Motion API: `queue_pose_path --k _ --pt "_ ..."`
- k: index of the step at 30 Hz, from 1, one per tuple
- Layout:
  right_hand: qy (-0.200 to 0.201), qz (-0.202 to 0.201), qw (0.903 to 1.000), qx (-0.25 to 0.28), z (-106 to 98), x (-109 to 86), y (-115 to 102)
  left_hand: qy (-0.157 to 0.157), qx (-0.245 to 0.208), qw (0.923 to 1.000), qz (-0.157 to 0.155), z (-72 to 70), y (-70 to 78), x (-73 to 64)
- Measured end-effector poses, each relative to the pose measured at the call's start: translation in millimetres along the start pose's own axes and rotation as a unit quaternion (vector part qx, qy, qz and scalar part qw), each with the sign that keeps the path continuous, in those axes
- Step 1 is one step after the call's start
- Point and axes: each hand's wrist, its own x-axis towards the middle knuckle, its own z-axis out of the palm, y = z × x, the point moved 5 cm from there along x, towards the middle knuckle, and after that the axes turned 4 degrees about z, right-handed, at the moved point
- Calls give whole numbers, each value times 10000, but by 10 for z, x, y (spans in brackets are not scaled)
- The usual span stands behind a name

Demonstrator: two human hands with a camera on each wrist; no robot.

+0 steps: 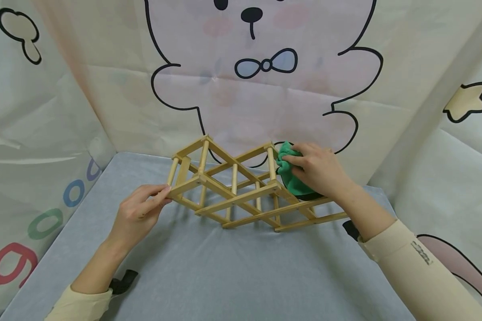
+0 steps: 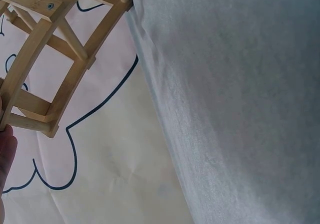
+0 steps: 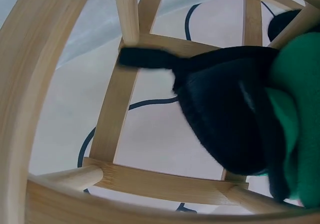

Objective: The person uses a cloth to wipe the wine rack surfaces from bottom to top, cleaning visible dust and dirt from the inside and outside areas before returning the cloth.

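A folding wooden rack [image 1: 238, 199] of crossed slats and round dowels stretches across the middle of the head view, tilted over the table. My left hand [image 1: 138, 211] pinches its left end between thumb and fingers; in the left wrist view only those fingertips [image 2: 6, 154] show beside the slats. Bunched in my right hand [image 1: 321, 171] is a green cloth [image 1: 293, 183], held against the upper right part of the rack. The right wrist view shows a dark panel with a strap [image 3: 220, 114] along the green fabric, in among the slats.
Under the rack lies a table with a grey-blue cover [image 1: 241, 272]. A backdrop [image 1: 385, 147] printed with a cartoon bear stands behind it, and printed side sheets hang at left and right. Black straps [image 1: 123, 281] show at both wrists.
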Motion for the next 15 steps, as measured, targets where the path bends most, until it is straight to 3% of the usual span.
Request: queue_pose_path --k 8,15 --pt "-461 257 9986 84 11 -34 7 -42 4 10000 -12 24 -6 -5" --pt "-81 209 9989 415 -10 -23 -35 -13 33 10000 -18 12 -5 -13"
